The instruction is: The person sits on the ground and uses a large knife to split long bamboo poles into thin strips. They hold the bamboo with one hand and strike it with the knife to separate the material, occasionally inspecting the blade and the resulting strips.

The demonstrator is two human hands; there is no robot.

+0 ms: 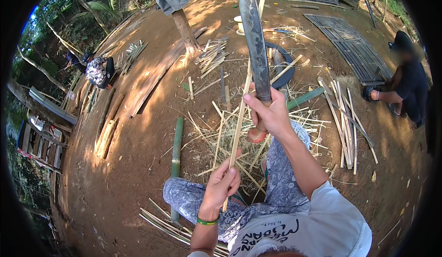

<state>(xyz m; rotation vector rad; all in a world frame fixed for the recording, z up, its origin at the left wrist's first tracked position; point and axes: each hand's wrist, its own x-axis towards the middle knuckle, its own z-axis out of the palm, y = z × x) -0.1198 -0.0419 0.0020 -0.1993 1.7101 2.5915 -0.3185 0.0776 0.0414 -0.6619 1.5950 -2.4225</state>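
My right hand [272, 113] is closed around the handle of a machete [256, 45], whose dark, broad blade points up and away from me. A red butt end shows below the fist. In my left hand [221, 184], a long, pale bamboo strip [237, 142] is gripped near its lower end. The strip runs upward past my right hand and partly behind the blade. My right thumb and fingertips are close to the strip; whether they pinch it too, I cannot tell. Shavings and thin slivers [248, 165] lie heaped on the ground between my legs.
Green bamboo lengths [177, 142] lie beside my legs. Split strips [346, 123] are piled at right, near a crouching person [405, 82] and a slatted panel [345, 45]. A tyre [287, 68] sits ahead. Far left, another person [99, 70] bends near logs [107, 137].
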